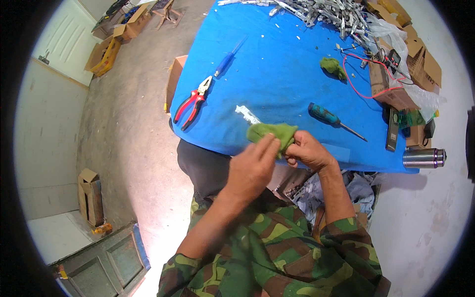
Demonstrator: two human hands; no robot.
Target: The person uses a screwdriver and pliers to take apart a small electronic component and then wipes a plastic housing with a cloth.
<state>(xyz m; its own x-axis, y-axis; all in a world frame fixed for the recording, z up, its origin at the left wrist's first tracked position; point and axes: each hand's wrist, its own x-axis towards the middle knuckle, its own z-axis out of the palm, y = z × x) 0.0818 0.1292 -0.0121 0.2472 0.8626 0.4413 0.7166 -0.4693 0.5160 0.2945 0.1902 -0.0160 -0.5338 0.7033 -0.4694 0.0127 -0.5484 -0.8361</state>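
A green cloth [277,133] is bunched between my two hands above the near edge of the blue-covered table [277,79]. My left hand [252,168], slightly blurred, presses its fingers on the cloth's front. The right hand [309,151] is closed around the cloth's other end, its fingers curled. Out of the cloth's far left side pokes a narrow white and silvery part [247,114]; the cloth hides the rest of it. To the right lies a screwdriver with a teal and black handle [324,114]. Red and black pliers [193,104] lie to the left.
Beyond the pliers is a blue-handled screwdriver [228,60]. A heap of silvery metal parts [326,15] covers the far edge. Another green cloth [332,68], a red wire [349,81], cardboard boxes [393,94] and a steel flask [424,158] occupy the right side.
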